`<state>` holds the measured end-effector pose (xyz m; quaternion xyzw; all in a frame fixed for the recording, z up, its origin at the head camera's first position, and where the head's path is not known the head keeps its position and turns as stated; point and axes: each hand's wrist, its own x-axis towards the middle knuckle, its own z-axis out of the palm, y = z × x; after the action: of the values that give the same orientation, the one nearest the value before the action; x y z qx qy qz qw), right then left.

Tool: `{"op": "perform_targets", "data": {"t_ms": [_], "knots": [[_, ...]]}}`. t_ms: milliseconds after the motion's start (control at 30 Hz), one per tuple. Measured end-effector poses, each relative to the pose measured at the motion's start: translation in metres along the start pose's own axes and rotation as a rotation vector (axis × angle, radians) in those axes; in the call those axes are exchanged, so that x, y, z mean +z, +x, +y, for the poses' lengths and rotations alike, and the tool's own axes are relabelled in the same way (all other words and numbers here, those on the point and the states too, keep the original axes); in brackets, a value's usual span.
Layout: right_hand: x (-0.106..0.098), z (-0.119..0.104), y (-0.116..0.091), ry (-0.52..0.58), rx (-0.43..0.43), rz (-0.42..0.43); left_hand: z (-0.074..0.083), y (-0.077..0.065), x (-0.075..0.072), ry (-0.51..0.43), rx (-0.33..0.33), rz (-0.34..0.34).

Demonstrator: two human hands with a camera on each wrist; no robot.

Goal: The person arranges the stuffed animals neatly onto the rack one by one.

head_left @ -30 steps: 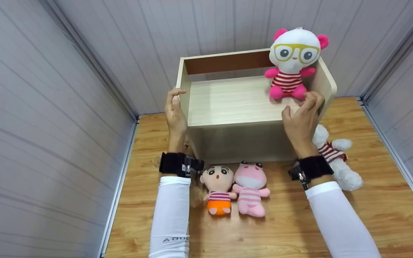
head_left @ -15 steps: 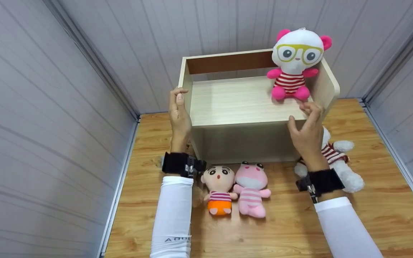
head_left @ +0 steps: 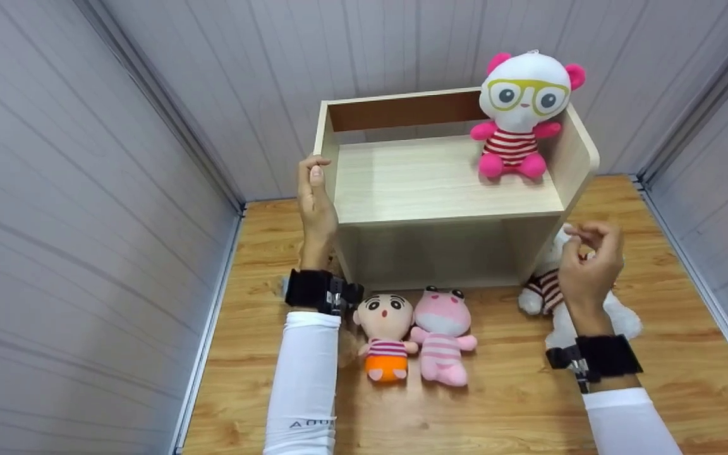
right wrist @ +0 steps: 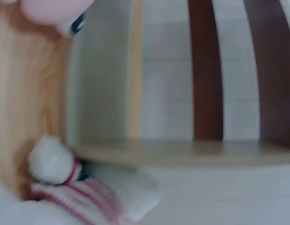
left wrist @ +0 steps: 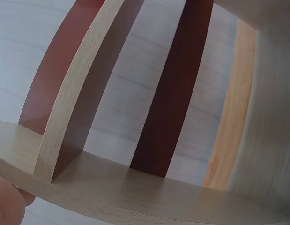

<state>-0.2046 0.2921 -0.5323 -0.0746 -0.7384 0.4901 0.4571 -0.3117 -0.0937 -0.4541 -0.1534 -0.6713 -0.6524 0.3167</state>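
Observation:
A pale wooden shelf (head_left: 414,183) stands against the back wall. My left hand (head_left: 316,212) grips the front edge of its left side panel, a bent finger over the edge; part of that hand (left wrist: 9,201) shows in the left wrist view. My right hand (head_left: 591,268), fingers loosely curled and holding nothing, is over a white plush toy (head_left: 623,319) with a striped top. That plush (right wrist: 91,199) lies beside the shelf's right side, partly hidden by the hand. A white and pink plush panda (head_left: 519,107) with yellow glasses sits on the shelf's upper board, at the right.
On the wooden floor (head_left: 440,423) before the shelf lie a doll in orange shorts (head_left: 386,363) and a pink striped plush frog (head_left: 443,335). Something brown and fluffy (head_left: 346,354) is mostly hidden behind the left forearm. Panelled walls (head_left: 117,284) close in both sides and the back.
My right hand has moved from the shelf's front right corner, near the panda's feet, down and right to over the white plush toy. The left hand stays on the side panel.

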Motion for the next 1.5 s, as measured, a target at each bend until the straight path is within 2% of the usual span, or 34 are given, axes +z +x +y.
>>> {"op": "perform_targets", "data": {"t_ms": [100,300,433,533,800,1167,1500], "knots": [[-0.017,0.029,-0.005,-0.166,0.084,-0.035,-0.001,0.0,0.002,-0.003,0.007,-0.003],[-0.049,0.068,-0.013,-0.484,0.336,-0.262,0.0,0.001,0.006,0.016,0.018,-0.01],[-0.06,0.083,-0.022,-0.604,0.406,-0.425,-0.001,0.001,0.005,0.022,0.011,-0.016],[-0.062,0.089,-0.029,-0.665,0.436,-0.513,-0.001,0.001,0.004,0.024,0.004,-0.02],[-0.064,0.101,-0.042,-0.797,0.498,-0.658,0.0,0.0,-0.001,0.034,0.008,-0.014],[-0.066,0.111,-0.048,-0.826,0.531,-0.719,0.001,0.0,-0.001,0.032,0.015,-0.014],[-0.065,0.123,-0.062,-0.827,0.548,-0.767,-0.003,0.002,-0.002,0.009,0.038,-0.002]]}}
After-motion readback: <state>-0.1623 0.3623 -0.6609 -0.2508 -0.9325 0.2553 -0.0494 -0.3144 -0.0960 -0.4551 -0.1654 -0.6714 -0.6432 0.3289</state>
